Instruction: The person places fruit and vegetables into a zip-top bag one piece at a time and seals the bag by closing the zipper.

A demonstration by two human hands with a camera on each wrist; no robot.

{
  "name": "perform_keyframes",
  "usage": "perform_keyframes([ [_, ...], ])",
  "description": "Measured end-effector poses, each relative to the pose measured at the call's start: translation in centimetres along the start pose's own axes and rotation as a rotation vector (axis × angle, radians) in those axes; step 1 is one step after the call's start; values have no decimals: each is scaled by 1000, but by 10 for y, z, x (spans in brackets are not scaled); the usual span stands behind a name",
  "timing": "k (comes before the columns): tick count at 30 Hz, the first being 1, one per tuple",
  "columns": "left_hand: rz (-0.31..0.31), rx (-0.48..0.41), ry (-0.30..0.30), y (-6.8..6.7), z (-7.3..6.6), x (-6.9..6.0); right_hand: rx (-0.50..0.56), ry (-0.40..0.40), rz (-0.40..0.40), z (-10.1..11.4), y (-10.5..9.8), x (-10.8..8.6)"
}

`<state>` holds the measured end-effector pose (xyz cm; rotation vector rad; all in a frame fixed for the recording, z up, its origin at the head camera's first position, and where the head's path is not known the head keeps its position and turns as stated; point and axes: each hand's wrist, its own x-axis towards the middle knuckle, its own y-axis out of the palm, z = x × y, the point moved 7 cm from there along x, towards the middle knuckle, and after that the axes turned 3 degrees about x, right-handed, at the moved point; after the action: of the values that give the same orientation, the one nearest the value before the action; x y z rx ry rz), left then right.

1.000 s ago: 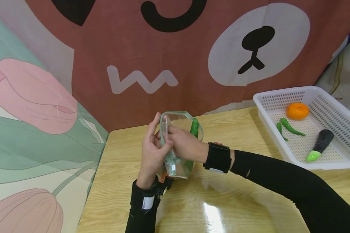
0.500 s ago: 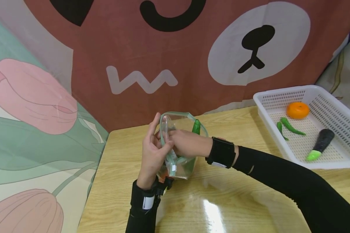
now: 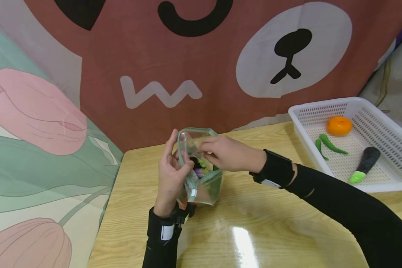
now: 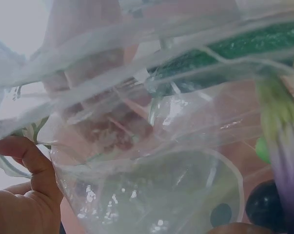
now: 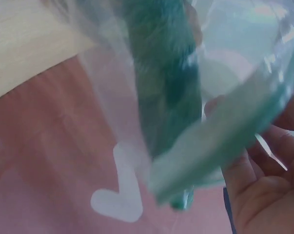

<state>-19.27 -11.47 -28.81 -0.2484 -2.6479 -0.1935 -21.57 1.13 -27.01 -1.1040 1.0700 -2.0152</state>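
Observation:
A clear zip bag with green edging (image 3: 206,191) is gripped at its left rim by my left hand (image 3: 170,175), thumb in front. Over the bag's mouth is my right hand (image 3: 226,152), fingers loosely bent, with nothing visible in them. Inside the bag are a purple eggplant (image 4: 285,141), a dark rounded item (image 4: 264,204) and a long green cucumber (image 4: 225,53). That cucumber (image 5: 166,87) also shows upside down in the right wrist view. Plastic blurs the right fingers (image 4: 107,97) in the left wrist view.
On the wooden table's (image 3: 268,223) right side, a white perforated basket (image 3: 351,189) holds an orange fruit (image 3: 339,125), green peppers (image 3: 333,145) and a dark eggplant with a green end (image 3: 365,163). Patterned cloth (image 3: 187,119) hangs behind.
My right hand has come up and rightward out of the bag's mouth, uncovering the purple and dark items inside. The left hand keeps its grip on the rim.

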Motion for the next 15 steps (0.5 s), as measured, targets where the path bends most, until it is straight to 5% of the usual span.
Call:
perform_keyframes([
  [15, -8, -64, 32, -2, -1, 1, -42, 180, -152, -42, -58, -44],
])
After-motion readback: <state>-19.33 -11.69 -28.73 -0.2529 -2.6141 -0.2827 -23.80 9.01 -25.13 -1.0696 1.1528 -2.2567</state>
